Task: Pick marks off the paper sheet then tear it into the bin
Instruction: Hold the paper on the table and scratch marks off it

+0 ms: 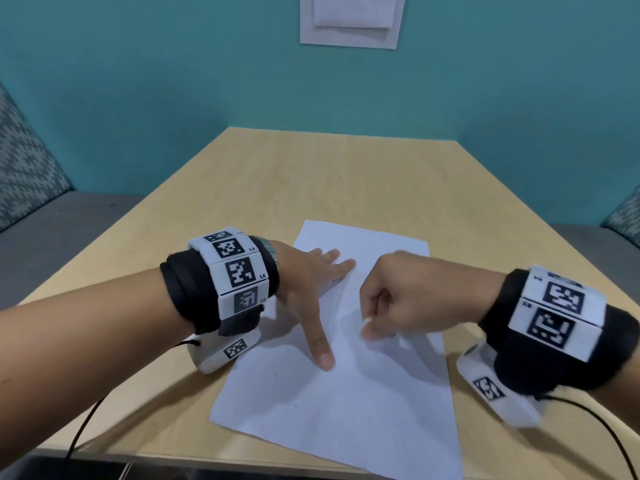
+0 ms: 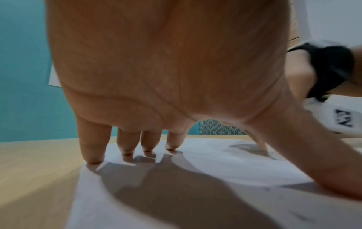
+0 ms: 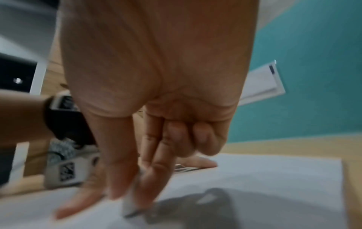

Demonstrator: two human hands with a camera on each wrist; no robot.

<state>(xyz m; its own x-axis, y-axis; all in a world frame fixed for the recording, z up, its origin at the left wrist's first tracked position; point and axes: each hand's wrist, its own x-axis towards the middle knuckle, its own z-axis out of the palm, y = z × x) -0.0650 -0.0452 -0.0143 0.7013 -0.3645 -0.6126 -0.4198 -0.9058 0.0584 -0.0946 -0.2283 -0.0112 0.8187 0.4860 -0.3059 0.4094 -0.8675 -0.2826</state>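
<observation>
The paper sheet [image 1: 346, 393] lies flat on the wooden table [image 1: 311, 174] in front of me, its near edge reaching toward the table's front edge. My left hand [image 1: 304, 289] is spread wide on the sheet's left half: the fingers [image 2: 92, 148] are straight with their tips pressing down near the left edge, and the thumb reaches out toward the middle of the page. From the left wrist view, all four fingertips touch the surface, the little finger right at the paper's border.

My right hand [image 1: 398, 299] hovers low over the centre of the sheet, with the fingers curled in and the thumb and first fingers pinching a small white eraser [image 3: 129, 206]. The eraser's dark tip touches the paper, though the right wrist view is blurred. A few faint marks [image 1: 295, 406] show on the sheet's lower left part.

On the teal wall [image 1: 173, 81] behind the table hangs a white holder [image 1: 351, 20].
</observation>
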